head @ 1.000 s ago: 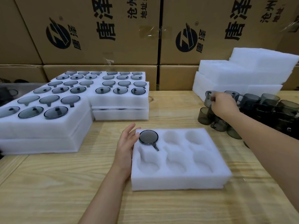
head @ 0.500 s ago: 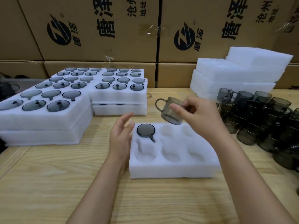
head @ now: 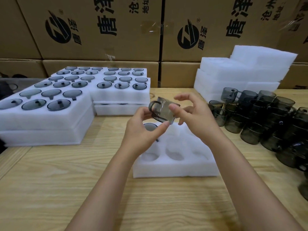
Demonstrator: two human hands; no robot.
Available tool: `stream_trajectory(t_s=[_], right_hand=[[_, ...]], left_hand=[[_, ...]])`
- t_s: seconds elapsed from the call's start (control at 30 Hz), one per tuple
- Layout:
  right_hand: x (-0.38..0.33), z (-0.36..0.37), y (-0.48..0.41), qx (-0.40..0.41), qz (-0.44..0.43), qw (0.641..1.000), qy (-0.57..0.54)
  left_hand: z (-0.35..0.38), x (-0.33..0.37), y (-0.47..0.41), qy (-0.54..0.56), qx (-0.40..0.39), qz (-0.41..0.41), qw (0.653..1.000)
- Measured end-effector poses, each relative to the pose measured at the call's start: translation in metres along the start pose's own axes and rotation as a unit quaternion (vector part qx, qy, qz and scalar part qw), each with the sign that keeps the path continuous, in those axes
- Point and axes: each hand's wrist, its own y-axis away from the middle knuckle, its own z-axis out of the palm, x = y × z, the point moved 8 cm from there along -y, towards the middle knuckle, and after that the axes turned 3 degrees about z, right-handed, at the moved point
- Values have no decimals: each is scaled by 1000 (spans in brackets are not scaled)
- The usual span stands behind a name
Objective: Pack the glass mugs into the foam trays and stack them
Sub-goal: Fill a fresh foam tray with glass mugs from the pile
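wooden table (head: 66,189) bearing white foam tray (head: 175,169) nearest, seated mug (head: 150,127) sitting in back-left pocket. above tray, left hand (head: 141,132) pinching handle side and base of tilted smoky glass mug (head: 164,110); right hand (head: 195,117) gripping opposite wall, thumb pressing glass. loose mugs (head: 266,124) crowding right, filled trays (head: 50,117) sitting stacked left, spare foam (head: 233,72) piling far right, cardboard boxes (head: 100,30) standing behind.

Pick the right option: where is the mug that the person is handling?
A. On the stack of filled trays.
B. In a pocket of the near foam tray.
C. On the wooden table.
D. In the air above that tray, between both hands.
D: the mug is held between the left hand and the right hand, lifted clear above the foam tray.
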Motion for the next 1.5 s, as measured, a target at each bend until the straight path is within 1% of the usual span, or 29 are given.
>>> stream_trajectory(t_s=[0.07,0.1,0.13,0.2,0.3,0.37,0.43,0.5,0.57,0.63,0.73,0.93,1.1,1.2,1.3,1.37,1.43,1.5], right_hand=[[16,8,0,-31,99,991,-83],[23,13,1,-50,143,981,-122],[28,18,3,-63,171,974,-135],[35,24,4,-66,186,973,-117],[44,23,2,-39,185,975,-113],[46,16,-1,-19,164,981,-102],[45,8,-4,-9,124,990,-61],[44,2,-5,-13,96,995,-15],[47,0,-5,-31,85,996,28],[51,0,-5,-53,82,994,53],[54,1,-5,-67,76,992,76],[46,9,-7,-102,19,974,202],[45,16,-6,-76,-1,964,254],[48,20,-6,-65,-2,960,273],[50,21,-7,-62,-5,958,280],[53,21,-6,-70,0,963,260],[58,19,-7,-84,27,974,211],[61,14,-11,-82,69,983,150]], left_hand=[[0,3,1,-62,20,19,998],[3,7,2,-109,20,44,993],[7,12,3,-159,20,75,984],[16,18,6,-239,23,121,963],[22,14,4,-288,7,117,950],[25,8,4,-270,-28,109,956],[33,3,6,-238,-84,103,962],[40,-1,8,-235,-140,92,957],[42,-3,9,-256,-160,91,949],[42,-4,8,-262,-164,92,947],[41,-5,7,-246,-160,80,953],[37,-9,7,-228,-147,47,961],[39,-6,7,-259,-142,69,953],[39,-10,8,-262,-148,58,952],[38,-15,7,-255,-156,22,954],[37,-16,7,-253,-148,4,956],[34,-12,6,-236,-129,-2,963],[33,-6,0,-216,-107,-17,970]])
